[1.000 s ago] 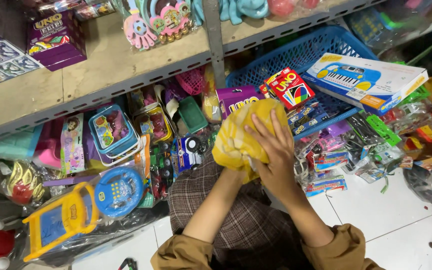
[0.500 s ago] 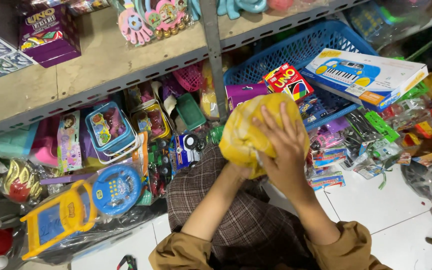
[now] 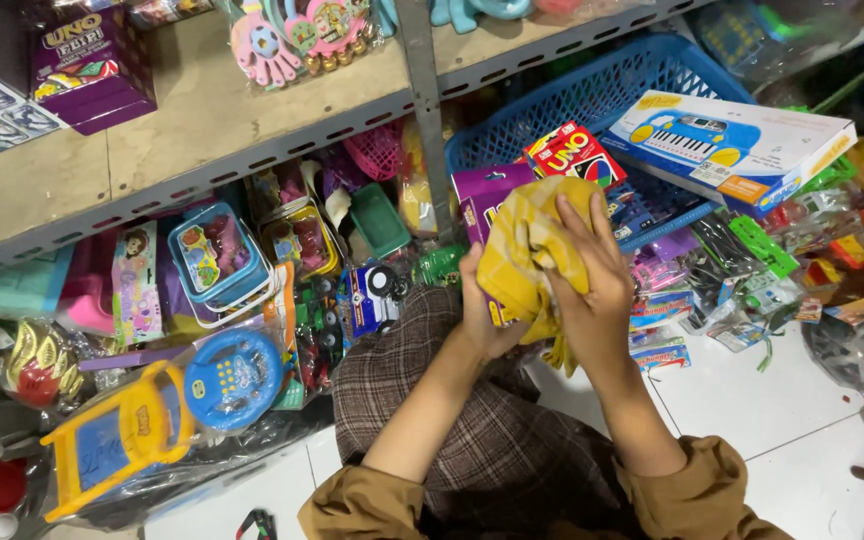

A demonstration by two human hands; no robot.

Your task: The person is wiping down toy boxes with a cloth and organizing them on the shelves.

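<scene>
Holding a yellow cloth (image 3: 527, 255) with both hands, in the middle of the scene, above the checked lap (image 3: 512, 440) and in front of the low shelf. Pressing the right hand (image 3: 592, 275) flat on the cloth, fingers spread over its right side and top. Gripping from the left with the left hand (image 3: 482, 310), fingers curled around a purple box (image 3: 487, 200) that is sitting partly under the cloth; not possible to tell how tight. Hanging down a little at the bottom, the cloth edge. Standing just behind, to the far right, a blue basket (image 3: 602, 90) carrying a toy keyboard box (image 3: 732, 145). Lying at the near left, a yellow toy board (image 3: 112, 435).
</scene>
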